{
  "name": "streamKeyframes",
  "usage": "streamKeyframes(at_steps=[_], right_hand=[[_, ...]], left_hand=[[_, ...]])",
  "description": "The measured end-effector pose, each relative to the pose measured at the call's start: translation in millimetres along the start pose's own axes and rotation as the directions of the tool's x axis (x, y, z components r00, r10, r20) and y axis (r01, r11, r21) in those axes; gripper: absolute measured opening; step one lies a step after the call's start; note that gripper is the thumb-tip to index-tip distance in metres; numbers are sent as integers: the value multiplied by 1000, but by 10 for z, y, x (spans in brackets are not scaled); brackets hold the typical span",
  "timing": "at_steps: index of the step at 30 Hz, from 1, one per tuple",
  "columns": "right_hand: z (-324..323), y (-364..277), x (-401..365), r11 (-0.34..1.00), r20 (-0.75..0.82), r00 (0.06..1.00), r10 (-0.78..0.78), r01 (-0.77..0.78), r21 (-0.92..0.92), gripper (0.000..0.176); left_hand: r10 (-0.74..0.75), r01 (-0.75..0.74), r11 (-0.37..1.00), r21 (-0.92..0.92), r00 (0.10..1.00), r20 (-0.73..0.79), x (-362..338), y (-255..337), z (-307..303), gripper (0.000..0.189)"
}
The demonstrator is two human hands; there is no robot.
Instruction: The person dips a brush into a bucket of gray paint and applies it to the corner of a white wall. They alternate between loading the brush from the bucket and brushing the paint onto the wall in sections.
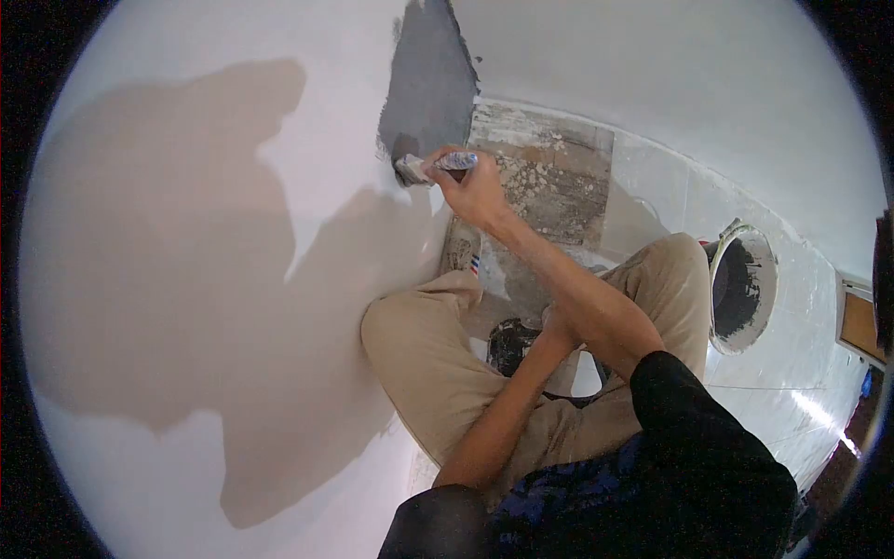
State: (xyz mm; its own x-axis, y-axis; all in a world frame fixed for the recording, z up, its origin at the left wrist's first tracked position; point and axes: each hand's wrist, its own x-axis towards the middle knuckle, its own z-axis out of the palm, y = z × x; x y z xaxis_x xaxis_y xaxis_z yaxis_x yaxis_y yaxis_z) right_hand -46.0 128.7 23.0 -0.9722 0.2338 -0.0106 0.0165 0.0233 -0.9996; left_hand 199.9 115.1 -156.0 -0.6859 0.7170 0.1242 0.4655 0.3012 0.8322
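Note:
My right hand [473, 194] is closed around the handle of a paintbrush [413, 170]. Its bristles press against the white wall [345, 102] at the lower end of a dark grey coated patch [428, 79]. My left hand [556, 326] rests low between my knees, mostly hidden behind my right forearm, so its fingers do not show. Close to it is a dark, paint-smeared object [512, 345], partly covered by my arm and leg.
A white bucket [771, 296] with dark grey coating inside stands beside my right knee. A rough, stained floor strip [559, 177] runs along the wall's foot, next to pale tiles [643, 177]. A wooden-coloured panel [859, 321] is at the far right.

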Motion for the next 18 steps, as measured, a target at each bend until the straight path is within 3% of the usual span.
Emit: streamKeyframes(at_steps=[2, 6, 8, 9, 11, 14, 18], right_hand=[[7, -72, 20, 1000, 3, 1000, 7, -8, 20, 7], [-8, -265, 42, 979, -7, 993, -118, 118, 165, 6], [-31, -396, 45, 950, -22, 975, -220, 220, 222, 6], [-72, -471, 7, 953, -21, 983, -184, 184, 240, 6], [-191, -606, -87, 954, -11, 992, -122, 120, 275, 7], [-194, -319, -73, 976, 33, 976, -216, 217, -34, 9], [-30, -294, 62, 988, 61, 990, -127, 132, -77, 8]], left_hand=[[-54, 53, 998, 17, 996, 66, 36, 53, -37, 51], [-173, 164, 985, 61, 965, 196, 130, 242, -164, 47], [-260, 268, 963, 13, 920, 293, 204, 366, -300, 45], [-299, 320, 947, -5, 891, 342, 239, 428, -405, 45], [-242, 206, 970, 132, 886, 396, 272, 480, -566, 45], [-141, 118, 988, 103, 956, 255, 311, 473, -498, 46], [-50, 51, 998, 39, 998, -27, -56, -137, 277, 48]])
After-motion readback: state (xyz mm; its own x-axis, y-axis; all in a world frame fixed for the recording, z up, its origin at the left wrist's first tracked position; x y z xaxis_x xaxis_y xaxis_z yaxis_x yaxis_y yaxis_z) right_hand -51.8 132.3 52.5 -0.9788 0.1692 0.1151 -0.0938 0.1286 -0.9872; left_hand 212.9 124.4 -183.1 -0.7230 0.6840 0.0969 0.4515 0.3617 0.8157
